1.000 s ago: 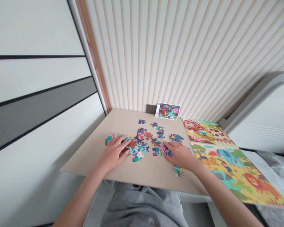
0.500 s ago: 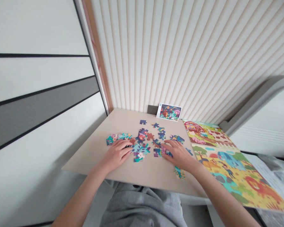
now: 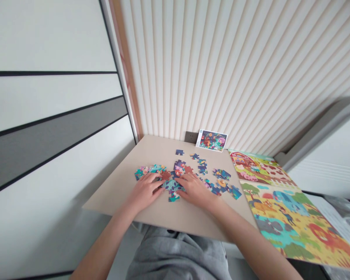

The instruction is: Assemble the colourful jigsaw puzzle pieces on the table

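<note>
My left hand [image 3: 145, 190] rests on the table with fingers curved and apart, its fingertips against the left side of a joined patch of jigsaw pieces [image 3: 170, 185]. Opposite it, my right hand [image 3: 196, 188] lies over the patch's right side, fingers spread and thumb apart; what is under the palm is hidden. A dark blue and red part [image 3: 179, 165] of the puzzle extends behind the teal patch. Beyond my left fingers is a heap of colourful pieces [image 3: 151, 169]. Loose pieces [image 3: 217, 188] lie right of my right hand.
A picture card [image 3: 212, 140] of the puzzle leans on the ribbed wall beside a dark socket [image 3: 191, 137]. A single blue piece [image 3: 179, 152] and several others [image 3: 202, 166] lie farther back. Farm [image 3: 256, 167] and safari [image 3: 291, 217] puzzles are on the right. A white cabinet [image 3: 76, 186] stands left.
My right hand has moved left from the loose pieces onto the joined patch. Pieces once under it are now uncovered, and the lower-right one lies farther back. My left hand stays about the same.
</note>
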